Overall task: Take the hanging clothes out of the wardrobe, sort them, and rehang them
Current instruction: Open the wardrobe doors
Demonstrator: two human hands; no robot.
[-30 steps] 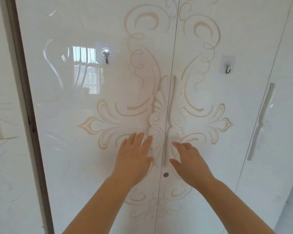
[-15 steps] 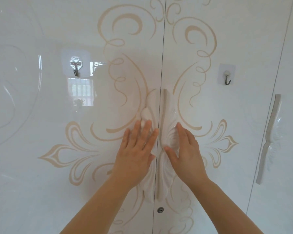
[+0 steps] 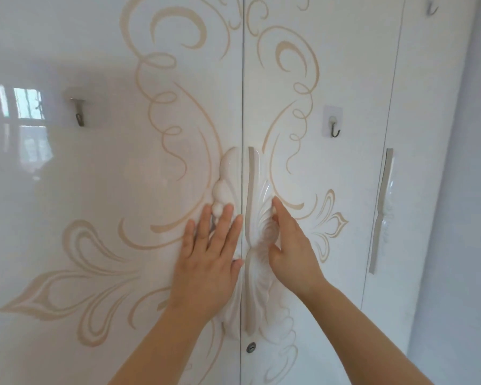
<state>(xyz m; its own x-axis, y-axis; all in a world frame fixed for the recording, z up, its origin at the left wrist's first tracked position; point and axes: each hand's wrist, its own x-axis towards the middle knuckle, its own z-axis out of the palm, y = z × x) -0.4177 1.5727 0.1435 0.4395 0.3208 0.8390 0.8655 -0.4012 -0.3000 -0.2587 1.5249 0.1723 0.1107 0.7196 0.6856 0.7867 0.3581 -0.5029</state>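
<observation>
L hand [image 3: 206, 262] flat on L handle [image 3: 228, 173] | R hand [image 3: 292, 251] grips R handle [image 3: 258, 195]

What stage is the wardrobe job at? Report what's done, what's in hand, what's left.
Done: nothing yet; the left door and right door are shut, no clothes in view. In hand: the left hand lies flat on the left handle, the right hand is against the right handle, grip unclear; opening looks about to begin. Left: open up, take clothes out, sort, rehang.
</observation>
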